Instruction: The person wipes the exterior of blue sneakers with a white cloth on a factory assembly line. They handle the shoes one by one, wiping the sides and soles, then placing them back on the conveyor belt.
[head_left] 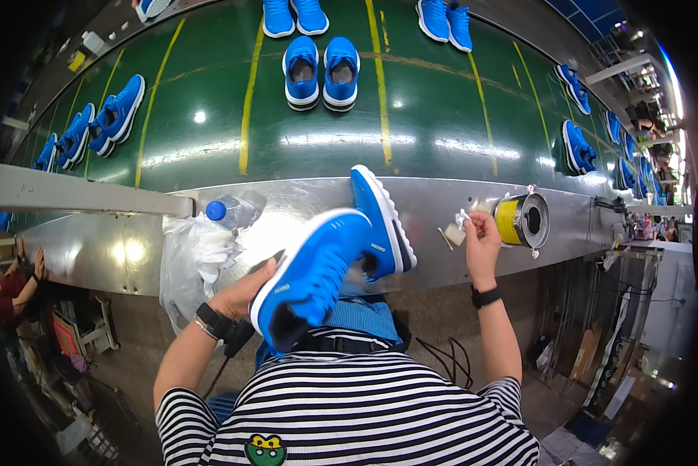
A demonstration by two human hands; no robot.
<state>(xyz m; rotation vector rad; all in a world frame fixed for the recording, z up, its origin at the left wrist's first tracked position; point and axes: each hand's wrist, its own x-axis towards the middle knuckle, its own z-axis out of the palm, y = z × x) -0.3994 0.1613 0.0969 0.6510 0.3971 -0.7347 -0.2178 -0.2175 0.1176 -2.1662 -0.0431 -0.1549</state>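
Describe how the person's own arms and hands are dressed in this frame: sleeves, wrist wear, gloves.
Both forearms are bare, with short black-and-white striped sleeves ending above the elbows. The left hand has no glove; a black watch-like band and a thin metallic bracelet sit on its wrist. The right hand is also ungloved, with a black band around its wrist. No rings can be made out.

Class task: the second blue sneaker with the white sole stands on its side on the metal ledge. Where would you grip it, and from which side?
Grip the blue sneaker with the white sole across its middle, coming from the left, upper side. It stands on edge, sole facing right, so the soft upper is the exposed face. The right hand is busy with a white cloth.
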